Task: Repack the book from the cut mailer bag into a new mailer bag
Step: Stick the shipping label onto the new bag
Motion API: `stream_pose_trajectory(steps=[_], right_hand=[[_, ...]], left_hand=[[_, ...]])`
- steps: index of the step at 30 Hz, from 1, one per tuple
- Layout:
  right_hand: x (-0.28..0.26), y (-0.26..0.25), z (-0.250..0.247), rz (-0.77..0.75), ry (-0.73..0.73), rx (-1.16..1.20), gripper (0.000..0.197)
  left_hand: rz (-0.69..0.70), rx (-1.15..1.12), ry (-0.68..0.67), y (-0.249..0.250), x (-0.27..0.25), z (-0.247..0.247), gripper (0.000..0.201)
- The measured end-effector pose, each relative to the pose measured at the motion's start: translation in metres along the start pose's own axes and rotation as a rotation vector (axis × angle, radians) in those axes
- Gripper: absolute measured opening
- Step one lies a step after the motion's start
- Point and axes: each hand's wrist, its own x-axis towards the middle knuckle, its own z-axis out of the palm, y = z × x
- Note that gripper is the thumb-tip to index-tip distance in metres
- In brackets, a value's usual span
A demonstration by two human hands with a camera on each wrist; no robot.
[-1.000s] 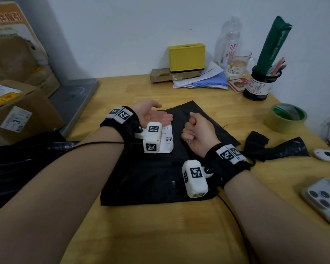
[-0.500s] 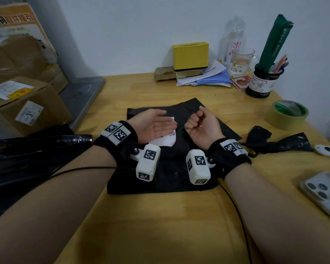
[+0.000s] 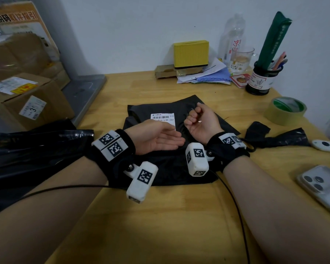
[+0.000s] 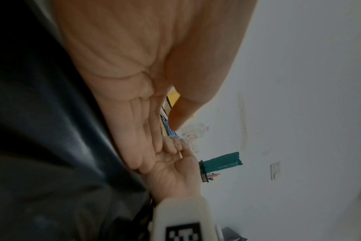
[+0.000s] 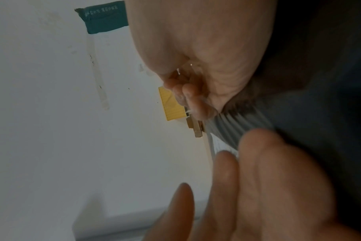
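A black mailer bag [image 3: 171,168] with a white shipping label [image 3: 162,117] lies flat in the middle of the wooden table [image 3: 179,216]. No book shows. My left hand [image 3: 160,138] hovers over the label's near part, palm turned inward and fingers straight, holding nothing. My right hand [image 3: 200,121] is a fist over the bag's right part. In the right wrist view its curled fingers [image 5: 191,94] pinch a scrap of clear film [image 5: 180,98]. A crumpled black cut bag [image 3: 274,136] lies to the right. More black bags [image 3: 36,141] lie at the left.
A tape roll [image 3: 285,109], a small white device [image 3: 325,145] and a phone [image 3: 324,185] sit along the right side. A pen cup [image 3: 261,80], a glass mug [image 3: 240,58] and a yellow box [image 3: 191,53] stand at the back. Cardboard boxes [image 3: 27,100] are stacked at the left.
My left hand has slid toward me, uncovering the top of the label. My right fist has turned its palm side leftward and stays clenched. The mailer has not moved.
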Motion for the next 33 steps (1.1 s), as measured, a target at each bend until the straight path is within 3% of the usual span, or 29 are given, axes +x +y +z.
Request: stream_pose_trajectory(steps=[4,7,10,15,20,27,33], right_hand=[[0.001,0.0,0.001,-0.003,0.005,-0.02,0.041],[0.002,0.0,-0.001,-0.002,-0.003,-0.018,0.041],[0.002,0.0,-0.003,0.012,-0.02,-0.011,0.041],[0.002,-0.001,-0.002,0.022,-0.016,-0.016,0.041],[0.002,0.0,0.0,0.028,-0.018,-0.031,0.042],[0.002,-0.001,0.0,0.025,-0.015,-0.055,0.041],[0.004,-0.001,0.0,0.023,-0.012,-0.061,0.042]], left_hand=[[-0.022,0.053,-0.085,0.018,0.0,-0.002,0.039],[0.138,-0.107,-0.002,0.039,0.016,-0.01,0.034],[0.191,-0.191,0.109,0.047,0.036,-0.018,0.037],[0.159,-0.15,0.119,0.031,0.045,-0.021,0.043],[0.121,-0.088,0.069,0.014,0.026,-0.026,0.039],[0.098,0.043,0.102,0.0,0.006,-0.021,0.035],[-0.058,0.265,0.058,0.006,-0.001,-0.018,0.054]])
